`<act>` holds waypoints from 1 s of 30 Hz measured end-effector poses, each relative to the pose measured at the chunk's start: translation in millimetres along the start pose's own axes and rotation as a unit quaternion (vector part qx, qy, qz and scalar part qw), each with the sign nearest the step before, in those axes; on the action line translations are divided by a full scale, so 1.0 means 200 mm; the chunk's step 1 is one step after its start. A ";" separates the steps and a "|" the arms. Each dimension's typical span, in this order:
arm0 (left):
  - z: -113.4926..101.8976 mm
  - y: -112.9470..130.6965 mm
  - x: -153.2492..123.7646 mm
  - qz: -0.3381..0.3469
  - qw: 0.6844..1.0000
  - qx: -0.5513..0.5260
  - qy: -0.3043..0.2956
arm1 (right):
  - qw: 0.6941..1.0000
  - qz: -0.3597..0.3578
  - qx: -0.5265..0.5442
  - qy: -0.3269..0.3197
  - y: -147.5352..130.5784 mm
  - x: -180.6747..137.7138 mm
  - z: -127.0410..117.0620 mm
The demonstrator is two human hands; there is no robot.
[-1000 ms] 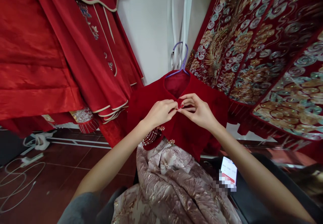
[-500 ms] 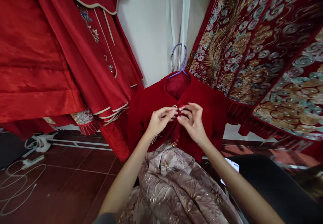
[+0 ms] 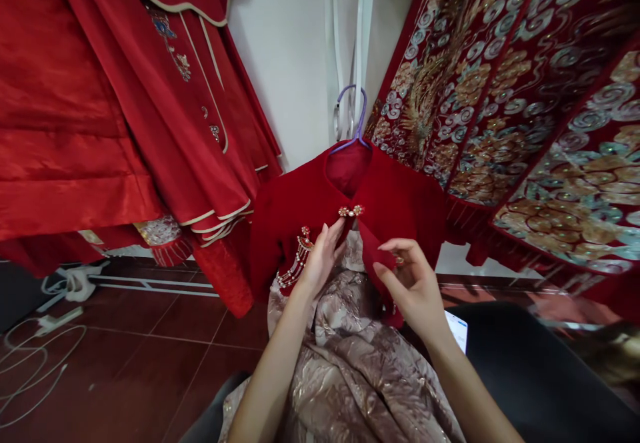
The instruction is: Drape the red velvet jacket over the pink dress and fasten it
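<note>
A dark red velvet jacket (image 3: 295,196) hangs from a purple hanger (image 3: 361,113). One flower-shaped clasp with pearls (image 3: 351,211) joins its two fronts near the neck. Below that clasp the fronts spread apart. My left hand (image 3: 320,260) lies along the front on the left, fingers stretched out just under the clasp. Beside it, a beaded pearl tassel (image 3: 297,263) hangs on the jacket. With thumb and fingers, my right hand (image 3: 413,283) pinches the right front edge and turns it outward; its fingertips are partly hidden. A shiny pinkish-grey brocade cloth (image 3: 350,343) lies below.
Red garments (image 3: 100,110) hang at the left. At the right hangs a richly embroidered garment (image 3: 485,116). A phone (image 3: 457,330) lies by a black seat (image 3: 540,370). A white cable (image 3: 65,376) and power strip (image 3: 59,321) lie on the tiled floor (image 3: 145,356).
Both hands have moved down off the upper clasp, which now shows fastened. My right hand has shifted right, drawing the right front open, and the tassel has come into fuller view.
</note>
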State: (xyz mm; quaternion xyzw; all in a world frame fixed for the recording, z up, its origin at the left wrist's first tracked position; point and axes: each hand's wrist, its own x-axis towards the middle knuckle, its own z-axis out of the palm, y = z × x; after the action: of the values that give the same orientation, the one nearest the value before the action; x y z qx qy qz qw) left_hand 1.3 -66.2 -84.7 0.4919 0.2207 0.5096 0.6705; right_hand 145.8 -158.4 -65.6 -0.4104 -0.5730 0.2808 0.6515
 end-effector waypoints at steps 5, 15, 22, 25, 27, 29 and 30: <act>0.03 -0.02 -0.05 0.072 0.987 0.112 0.085 | 0.981 0.023 0.079 -0.175 -0.04 -0.05 0.03; -0.20 -0.04 -0.14 0.177 0.914 0.183 0.315 | 0.993 0.037 0.003 -0.112 0.22 0.08 0.23; -0.21 -0.05 -0.12 0.149 0.934 0.109 0.305 | 0.978 -0.076 -0.138 -0.139 0.29 0.22 0.32; -0.22 -0.05 -0.13 0.148 0.934 0.114 0.306 | 0.971 -0.099 -0.161 -0.147 0.30 0.25 0.35; -0.22 -0.05 -0.13 0.155 0.929 0.133 0.307 | 0.970 -0.105 -0.168 -0.144 0.31 0.25 0.37; -0.21 -0.05 -0.14 0.169 0.923 0.161 0.307 | 0.969 -0.107 -0.173 -0.138 0.32 0.25 0.38; -0.21 -0.05 -0.14 0.176 0.919 0.176 0.304 | 0.970 -0.107 -0.174 -0.134 0.33 0.25 0.39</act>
State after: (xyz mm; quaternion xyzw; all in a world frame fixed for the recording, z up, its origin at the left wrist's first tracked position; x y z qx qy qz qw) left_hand -38.4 -72.7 -117.8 0.4547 0.4098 0.6974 0.3728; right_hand 86.5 -66.9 -95.0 -0.4124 -0.7360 0.1578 0.5131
